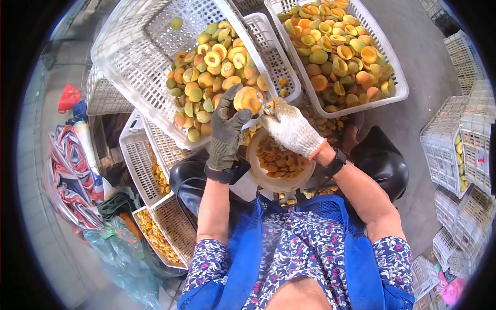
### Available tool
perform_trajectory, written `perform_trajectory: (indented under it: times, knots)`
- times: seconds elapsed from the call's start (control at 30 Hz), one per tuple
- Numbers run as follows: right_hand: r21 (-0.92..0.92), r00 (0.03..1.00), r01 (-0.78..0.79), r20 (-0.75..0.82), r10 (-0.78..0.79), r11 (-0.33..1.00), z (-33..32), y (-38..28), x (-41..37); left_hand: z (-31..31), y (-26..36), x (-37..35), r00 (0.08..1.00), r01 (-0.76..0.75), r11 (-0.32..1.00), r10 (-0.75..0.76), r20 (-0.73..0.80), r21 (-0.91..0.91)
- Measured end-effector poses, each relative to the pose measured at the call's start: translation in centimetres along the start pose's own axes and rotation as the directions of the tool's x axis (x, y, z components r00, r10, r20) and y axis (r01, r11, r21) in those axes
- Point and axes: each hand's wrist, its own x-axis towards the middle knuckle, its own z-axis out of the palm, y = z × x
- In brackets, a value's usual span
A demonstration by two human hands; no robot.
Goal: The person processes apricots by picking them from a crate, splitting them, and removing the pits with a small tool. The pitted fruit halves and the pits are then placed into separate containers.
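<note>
My left hand [227, 129], in a dark grey glove, holds a halved orange fruit [247, 99] with its cut face showing. Wearing a white knitted glove with a stained thumb area, my right hand [289, 126] grips a small metal tool [263, 105] whose tip touches the fruit. Below both hands is a round pale bowl [256, 173] of small orange-brown pieces [281, 161]. A tilted white crate [170, 116] of fruit halves [206, 80] lies beyond my left hand. Another white crate [356, 103], holding hollowed halves [341, 57], stands beyond my right hand.
A narrow white basket [290, 98] sits between the crates. White crates [137, 178] with orange pieces are at the left, beside striped cloth [72, 170] and a green plastic bag [124, 258]. More crates [444, 139] are stacked at the right, with a pink bag [453, 290] near the bottom.
</note>
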Motion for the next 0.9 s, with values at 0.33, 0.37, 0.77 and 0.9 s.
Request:
perform_trajectory:
  times: [0.33,0.37,0.77,0.9]
  knots:
    - [0.237,0.947,-0.320,0.068,0.313,0.917,-0.1,-0.3,-0.6,1.3,-2.7,-0.4,0.994,-0.102,0.979,0.106,-0.013,0.176]
    - [0.237,0.946,-0.324,0.067,0.317,0.916,0.0,-0.2,-0.7,0.9,-3.2,-0.3,0.990,-0.140,0.973,0.139,0.017,0.186]
    - [0.450,0.679,-0.729,0.572,0.460,0.516,-2.2,-2.2,0.1,0.1,-3.5,-0.5,0.992,-0.035,0.977,0.008,0.124,0.212]
    - [0.482,0.680,-0.726,0.607,0.412,0.490,-0.1,-0.9,-0.5,0.1,-3.3,-0.2,0.986,-0.041,0.999,0.038,0.165,0.016]
